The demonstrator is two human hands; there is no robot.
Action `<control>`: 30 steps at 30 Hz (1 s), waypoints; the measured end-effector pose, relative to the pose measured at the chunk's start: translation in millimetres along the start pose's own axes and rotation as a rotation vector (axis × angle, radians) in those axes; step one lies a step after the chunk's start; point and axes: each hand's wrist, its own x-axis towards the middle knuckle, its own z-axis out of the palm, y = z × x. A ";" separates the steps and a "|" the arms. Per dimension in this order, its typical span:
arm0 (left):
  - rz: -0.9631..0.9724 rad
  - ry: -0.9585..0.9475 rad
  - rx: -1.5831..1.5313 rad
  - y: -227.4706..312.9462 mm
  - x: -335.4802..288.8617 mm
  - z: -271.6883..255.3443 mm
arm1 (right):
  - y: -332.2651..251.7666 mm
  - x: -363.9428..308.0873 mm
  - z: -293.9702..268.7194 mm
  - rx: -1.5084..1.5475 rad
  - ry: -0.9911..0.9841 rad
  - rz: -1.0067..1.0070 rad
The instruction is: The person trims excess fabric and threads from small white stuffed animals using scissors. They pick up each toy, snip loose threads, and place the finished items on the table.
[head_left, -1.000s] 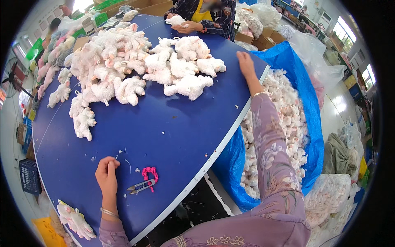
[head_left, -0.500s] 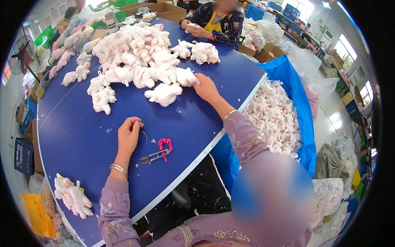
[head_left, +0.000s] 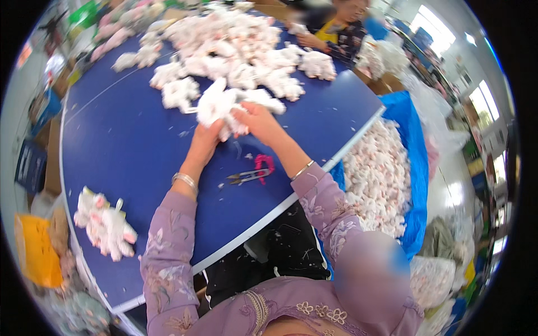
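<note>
Both my hands hold a small white plush toy [head_left: 216, 105] above the blue table [head_left: 134, 157], its fur slightly blurred. My left hand [head_left: 206, 137] grips its lower left side, and my right hand [head_left: 261, 122] pinches it from the right. Part of the toy is hidden by my fingers. Below my hands lie thread snips [head_left: 242, 178] with a bright pink wrapped loop [head_left: 267, 167] on the handle. Beyond the held toy spreads a large heap of similar white-and-pink plush toys [head_left: 224, 39].
Several plush toys [head_left: 106, 227] lie at the near left. Right of the table, a blue sack [head_left: 416, 185] holds many small white plush pieces [head_left: 372, 173]. Across the table a co-worker [head_left: 343, 33] handles a white plush. A yellow bag [head_left: 38, 249] sits off the left edge.
My right hand has brought a plush toy from the heap's near edge toward me. My left hand has moved up and right to take hold of it. The head view has shifted.
</note>
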 end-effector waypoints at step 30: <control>0.092 0.393 -0.204 24.3 11.2 -39.9 | 12.1 28.3 2.8 -0.177 0.109 -0.241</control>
